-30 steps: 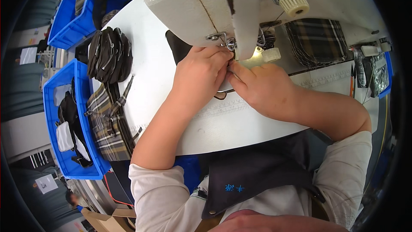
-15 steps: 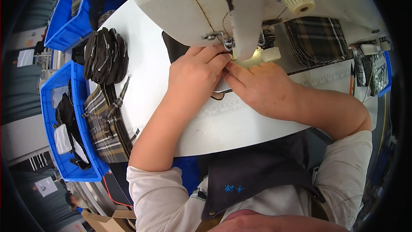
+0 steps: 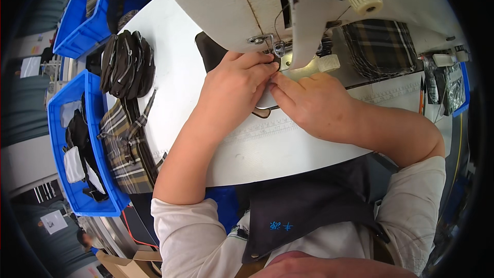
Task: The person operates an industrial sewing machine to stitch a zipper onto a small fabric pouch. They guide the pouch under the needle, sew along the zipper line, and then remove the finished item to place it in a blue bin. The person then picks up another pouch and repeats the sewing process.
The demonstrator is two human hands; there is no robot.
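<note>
Both my hands are close together under the head of a white sewing machine [image 3: 226,7], beside its needle area. My left hand [image 3: 234,90] is closed, its fingers pressed together on a piece of dark brown fabric [image 3: 208,54] that reaches out to the left beneath the machine. Thumb and forefinger of my right hand [image 3: 316,104] are pinched at the near edge of the same work, almost touching the left fingertips. A small tan-edged flap [image 3: 262,114] shows below the hands. The fingers hide most of the fabric.
Dark zippered pouches [image 3: 127,66] are stacked at the left, above plaid fabric pieces [image 3: 126,149]. Blue bins [image 3: 123,203] stand beyond the table's left edge. Plaid panels [image 3: 380,46] lie right of the needle, with pens [image 3: 422,95] and a small blue tray [image 3: 461,109] farther right.
The machine head appears a little farther right and higher in the view. My left fingers have shifted slightly; both hands stay at the fabric by the needle.
</note>
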